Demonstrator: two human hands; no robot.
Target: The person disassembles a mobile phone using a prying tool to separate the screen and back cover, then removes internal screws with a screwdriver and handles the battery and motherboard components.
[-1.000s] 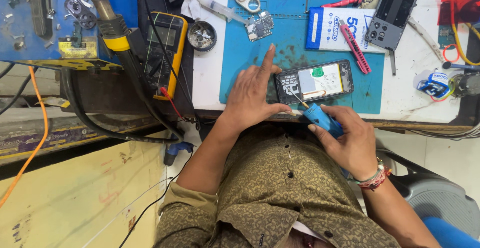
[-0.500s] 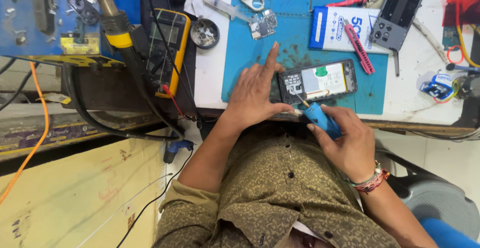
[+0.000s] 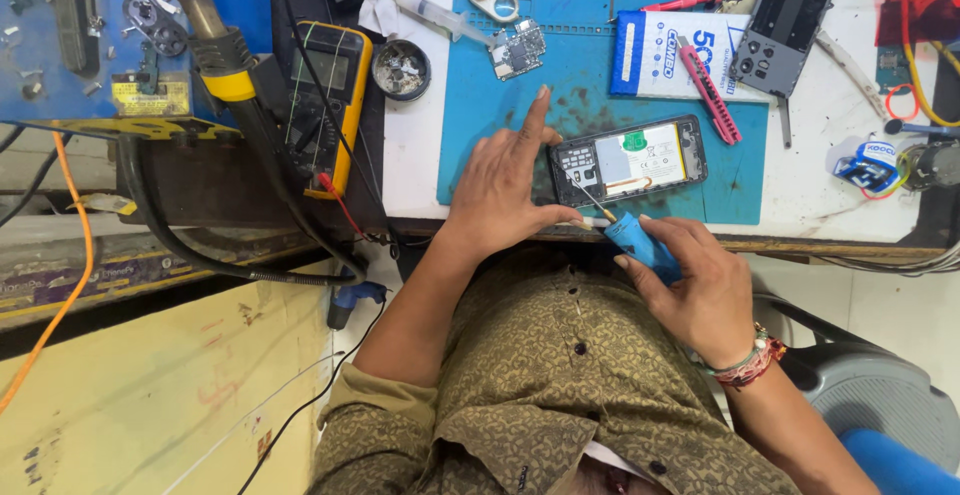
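In the middle of the frame, an opened phone (image 3: 628,160) lies on the blue mat (image 3: 480,105) on the table (image 3: 420,145). The left hand (image 3: 505,190) rests spread at its left end, fingers flat. The right hand (image 3: 700,290) grips a blue-handled screwdriver (image 3: 635,240), whose tip touches the phone's lower left part. A yellow multimeter (image 3: 325,105) lies well apart at left.

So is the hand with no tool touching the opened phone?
Touching. In the head view, the left hand lies flat on the blue mat with its fingers pressed against the opened phone's near end, no gap showing.
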